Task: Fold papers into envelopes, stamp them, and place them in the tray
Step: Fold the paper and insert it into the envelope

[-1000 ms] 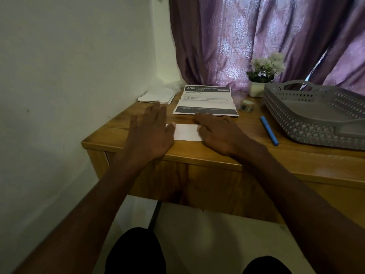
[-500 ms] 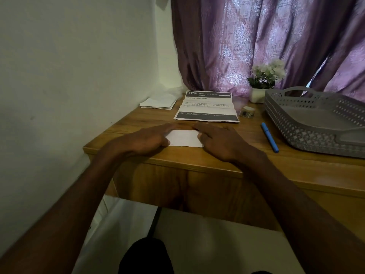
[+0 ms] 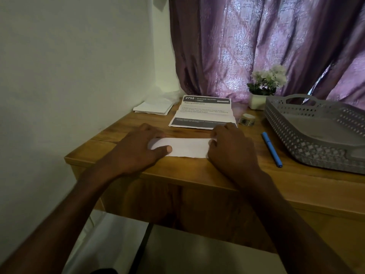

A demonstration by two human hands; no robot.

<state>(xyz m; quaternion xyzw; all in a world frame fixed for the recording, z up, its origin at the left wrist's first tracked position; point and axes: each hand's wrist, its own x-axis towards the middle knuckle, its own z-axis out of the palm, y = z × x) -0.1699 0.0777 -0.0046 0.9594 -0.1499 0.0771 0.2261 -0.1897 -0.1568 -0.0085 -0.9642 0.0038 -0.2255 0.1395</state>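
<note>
I count one folded white paper strip [image 3: 187, 148] under my two hands, one printed sheet with a dark header and footer band [image 3: 203, 112] lying behind it, one small stack of folded white papers [image 3: 153, 107] in the far left corner, one little roll of stamps [image 3: 246, 120], one blue pen [image 3: 272, 149] and one grey perforated plastic tray [image 3: 308, 133] at the right.

The strip lies near the front edge of the brown wooden surface [image 3: 217, 175], its long axis running left to right, parallel to that edge. My left hand [image 3: 136, 148] holds its left end, thumb pressed on top and fingers curled over the far edge; that end seems slightly lifted, though the dim light makes this hard to judge. My right hand [image 3: 230, 147] covers the right end, its fingers bent and pinching the far corner. So each grip is clamped on the strip.

The pen points away from me, slanted a little, between the strip and the tray. The stamp roll sits just beside the printed sheet's right edge. A white pot of pale flowers [image 3: 264, 89] stands at the back, against a purple patterned curtain [image 3: 256, 46]. A plain pale wall [image 3: 69, 76] runs along the left side of the surface.
</note>
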